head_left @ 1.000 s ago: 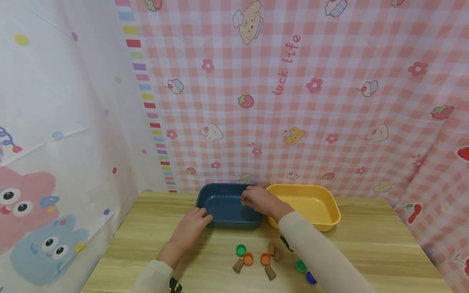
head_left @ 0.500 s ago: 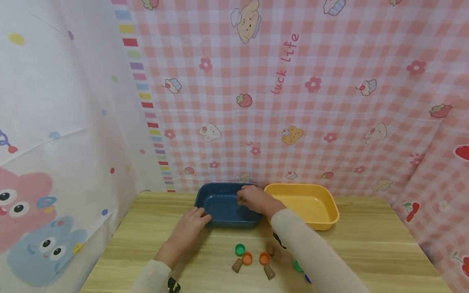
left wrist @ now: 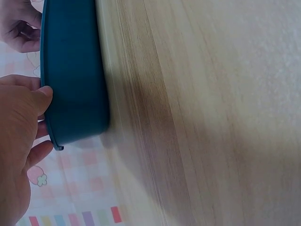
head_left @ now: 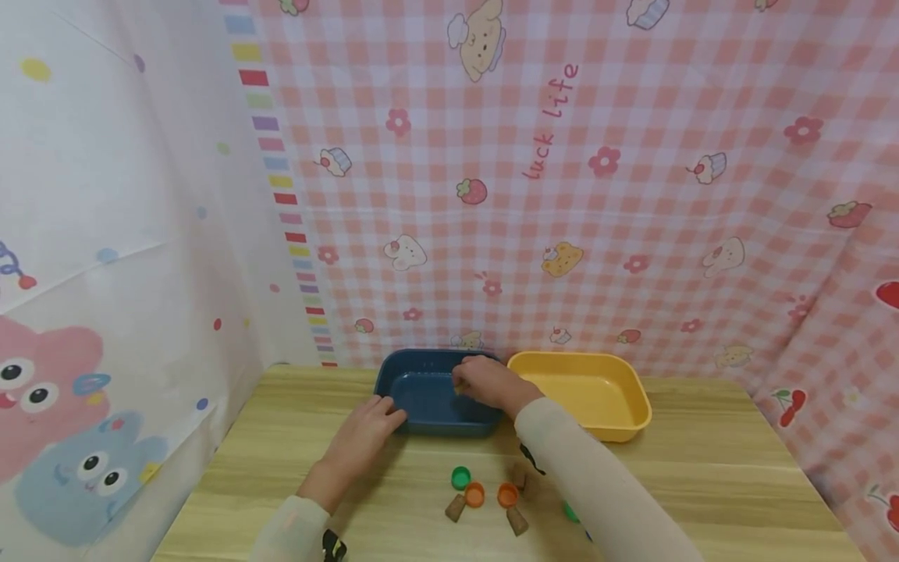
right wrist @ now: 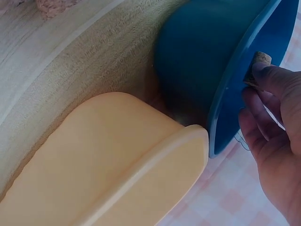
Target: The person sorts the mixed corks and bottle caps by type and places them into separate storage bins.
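Note:
My right hand (head_left: 492, 382) is over the right part of a dark blue tub (head_left: 442, 428), pinching a small cork stopper (right wrist: 259, 60) between thumb and fingers. The right wrist view shows the cork just inside the tub's rim. At the tub's front left corner, my left hand (head_left: 360, 437) holds the rim, with the thumb (left wrist: 44, 94) outside and fingers reaching over the edge. On the table before the tub lie more brown corks (head_left: 455, 509), two orange caps (head_left: 474, 495) and a green cap (head_left: 460, 478).
A yellow tub (head_left: 597, 394) stands right beside the blue one. Another green cap (head_left: 571, 512) is partly covered by the right sleeve (head_left: 597, 484). Behind the wooden table (head_left: 723, 453) hangs a pink checked cloth (head_left: 435, 156).
The right hand has shifted slightly left over the blue tub with the cork. Its sleeve now covers more of the green and blue caps. The left hand stays on the rim.

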{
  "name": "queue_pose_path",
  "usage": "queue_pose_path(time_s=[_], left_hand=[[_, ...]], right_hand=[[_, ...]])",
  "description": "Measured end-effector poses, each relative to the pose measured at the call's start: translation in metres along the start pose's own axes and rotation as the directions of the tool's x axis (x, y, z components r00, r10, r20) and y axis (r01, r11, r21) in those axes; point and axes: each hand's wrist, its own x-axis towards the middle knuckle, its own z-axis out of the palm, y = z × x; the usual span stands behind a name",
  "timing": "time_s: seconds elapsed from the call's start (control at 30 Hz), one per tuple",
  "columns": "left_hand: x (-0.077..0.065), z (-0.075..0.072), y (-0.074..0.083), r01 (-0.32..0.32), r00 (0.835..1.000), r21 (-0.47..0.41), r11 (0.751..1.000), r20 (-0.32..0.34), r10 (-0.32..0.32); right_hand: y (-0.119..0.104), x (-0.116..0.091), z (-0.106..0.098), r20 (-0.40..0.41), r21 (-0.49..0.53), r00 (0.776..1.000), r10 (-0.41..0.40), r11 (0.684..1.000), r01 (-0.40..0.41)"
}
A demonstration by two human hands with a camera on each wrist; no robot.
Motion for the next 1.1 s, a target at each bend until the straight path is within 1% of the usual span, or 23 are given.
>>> queue_pose_path(time_s=[0.23,0.4,0.53,0.67,0.87,0.97,1.1], left_hand=[[-0.0008,0.0015,-0.0015,-0.008,1.0,0.011,1.0,0.002,0.008],[-0.0012,0.0003,-0.0012,0.008,1.0,0.013,1.0,0.018,-0.008],[-0.0013,0.0002,-0.0015,0.018,0.999,0.013,1.0,0.036,-0.019],[-0.0019,0.0013,-0.0027,0.018,0.999,0.015,1.0,0.026,-0.018],[-0.0017,0.0025,-0.0036,-0.002,1.0,0.015,1.0,-0.011,0.002],[-0.0017,0.0026,-0.0035,-0.006,1.0,0.02,1.0,-0.011,0.006],[-0.002,0.0028,-0.0038,0.002,1.0,0.02,1.0,0.007,-0.002]], right_hand=[[0.0006,0.0019,0.0021,0.01,-0.009,1.0,0.004,1.0,-0.004],[-0.0003,0.0028,0.0017,0.015,-0.019,1.0,0.004,1.0,-0.004],[-0.0006,0.0037,0.0029,0.042,-0.029,0.999,0.024,0.999,-0.023],[-0.0028,0.0033,0.0025,0.063,-0.033,0.997,0.038,0.999,-0.036],[-0.0041,0.0037,0.0054,0.084,-0.041,0.995,0.056,0.998,-0.053],[-0.0031,0.0036,0.0074,0.086,-0.05,0.995,0.055,0.997,-0.05],[-0.0009,0.0027,0.0071,0.07,-0.047,0.997,0.041,0.998,-0.037]])
